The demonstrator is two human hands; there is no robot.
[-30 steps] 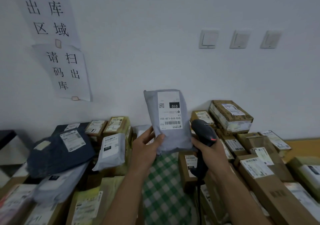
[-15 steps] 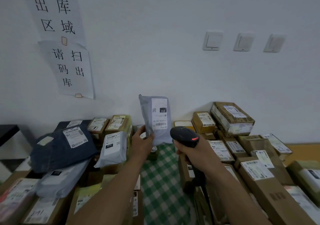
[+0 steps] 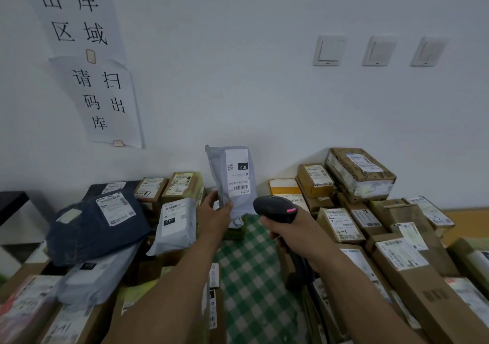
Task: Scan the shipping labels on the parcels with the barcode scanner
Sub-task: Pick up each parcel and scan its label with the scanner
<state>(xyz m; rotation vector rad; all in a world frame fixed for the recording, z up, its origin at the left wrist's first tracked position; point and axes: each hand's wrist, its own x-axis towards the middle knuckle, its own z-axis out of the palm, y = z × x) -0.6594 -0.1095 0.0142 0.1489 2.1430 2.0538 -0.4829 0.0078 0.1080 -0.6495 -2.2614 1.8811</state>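
Observation:
My left hand (image 3: 215, 215) grips the lower edge of a grey poly mailer (image 3: 229, 179) and holds it upright in front of the wall. Its white shipping label (image 3: 238, 173) with a barcode faces me. My right hand (image 3: 292, 231) grips a black barcode scanner (image 3: 275, 208) by the handle. The scanner's head sits just below and right of the mailer, pointing left toward it, and a pink light glows on its top.
Cardboard boxes (image 3: 360, 174) with labels crowd the right side. Grey and dark blue mailers (image 3: 98, 224) and more boxes pile up at left. A green checked cloth (image 3: 254, 277) shows between the piles. Paper signs (image 3: 103, 100) and three wall switches (image 3: 329, 50) are on the wall.
My left hand has moved the grey mailer away from me toward the wall. My right hand has brought the scanner up and left, under the mailer's label.

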